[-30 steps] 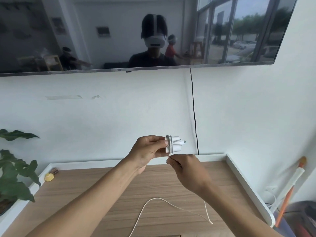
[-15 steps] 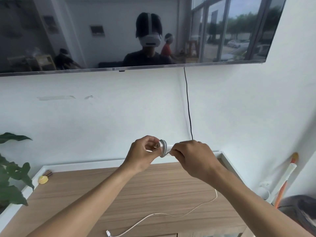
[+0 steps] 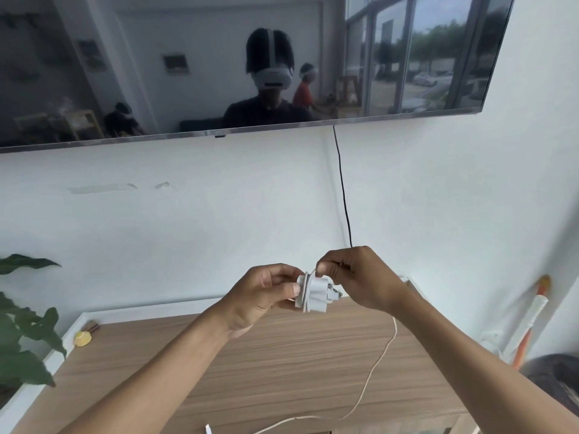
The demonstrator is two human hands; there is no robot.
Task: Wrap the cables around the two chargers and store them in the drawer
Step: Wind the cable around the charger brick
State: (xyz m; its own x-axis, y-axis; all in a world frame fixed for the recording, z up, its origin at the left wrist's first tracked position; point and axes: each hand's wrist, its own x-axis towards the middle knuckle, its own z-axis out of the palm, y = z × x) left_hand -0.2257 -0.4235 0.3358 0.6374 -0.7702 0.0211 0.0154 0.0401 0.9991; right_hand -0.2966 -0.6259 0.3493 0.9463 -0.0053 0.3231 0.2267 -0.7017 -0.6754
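My left hand (image 3: 263, 296) gripped small white block charger (image 3: 316, 292) above wooden desk (image 3: 282, 355), prongs pointing right. My right hand (image 3: 360, 277), just beside, pinched thin white cable (image 3: 376, 368) over charger's top; slack hung to desk.

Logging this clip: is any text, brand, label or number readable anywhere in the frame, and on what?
No text can be read.
On the white charger, no marking shows on the visible faces.
On the television, no brand is legible on the bezel, and the small tab under it is too small to tell.
The framed pictures reflected in the screen are blurred and unreadable.
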